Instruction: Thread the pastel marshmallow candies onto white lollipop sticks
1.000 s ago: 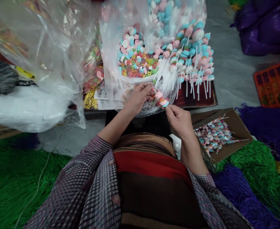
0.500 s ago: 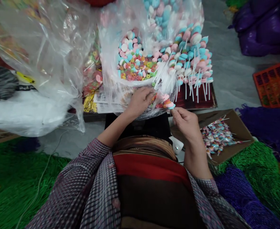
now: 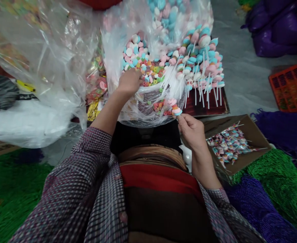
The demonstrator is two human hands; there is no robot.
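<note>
My right hand (image 3: 192, 130), at the table's front edge, pinches the lower end of a candy skewer (image 3: 175, 107). Pink, orange and blue-and-white pieces are stacked on it; its stick is mostly hidden by my fingers. My left hand (image 3: 131, 81) is at the near left of a heap of loose candies (image 3: 135, 50), fingers curled down and together among them; whether a piece is between the fingertips is hidden. Pastel marshmallow discs and small coloured rings (image 3: 153, 72) make up the heap, lying in a clear plastic bag (image 3: 138, 113) that droops over the front edge.
Finished-looking candy skewers (image 3: 204, 64) with white sticks are piled on the table's right side. An open cardboard box (image 3: 258, 145) of wrapped skewers stands below right. Clear bags (image 3: 52, 57) cover the left. An orange crate (image 3: 291, 86) and green and purple strands (image 3: 277, 179) lie on the floor.
My left hand has moved up and left, from beside the skewer at the bag's front to the candy heap. My right hand still holds the skewer, shifted slightly left.
</note>
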